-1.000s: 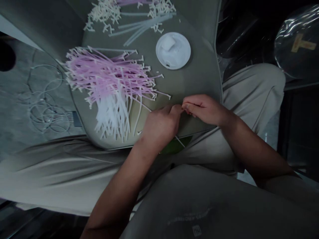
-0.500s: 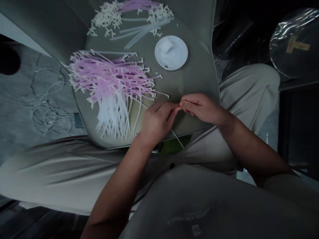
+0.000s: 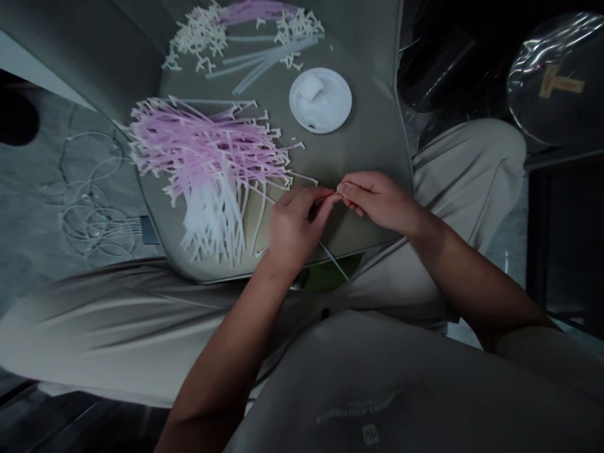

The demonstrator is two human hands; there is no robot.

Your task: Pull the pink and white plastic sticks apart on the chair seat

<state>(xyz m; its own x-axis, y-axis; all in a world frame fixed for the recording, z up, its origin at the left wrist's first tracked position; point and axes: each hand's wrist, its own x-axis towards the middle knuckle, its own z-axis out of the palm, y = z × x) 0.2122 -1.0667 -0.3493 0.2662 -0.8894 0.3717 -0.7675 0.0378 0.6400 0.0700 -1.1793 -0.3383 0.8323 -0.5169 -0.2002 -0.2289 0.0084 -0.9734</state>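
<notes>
My left hand [image 3: 298, 221] is closed, thumb and forefinger pinched at the fingertips of my right hand. My right hand [image 3: 375, 200] pinches too, thumb on top and the other fingers curled under. Whatever sits between the fingertips is too small and covered to make out. From beneath my left hand a thin white tube [image 3: 334, 260] runs down past the seat edge; whether the hand grips it is hidden. Just left of my hands lies a heap of thin pink tubes with small white connectors at their ends [image 3: 207, 141], with plain white tubes [image 3: 212, 220] spreading below it.
Beyond my hands, a white dish [image 3: 325, 116] holds a white block [image 3: 311, 87]. Loose white connectors [image 3: 201, 34] and several pale straight tubes [image 3: 271, 56] lie farther back on the grey-green seat [image 3: 368, 151]. Coiled tubing [image 3: 89, 220] rests on the floor at left.
The pinched fingertips have stayed together, and a small gap has opened between my left thumb and forefinger. The whole view has shifted slightly. Tubes and dish lie as before.
</notes>
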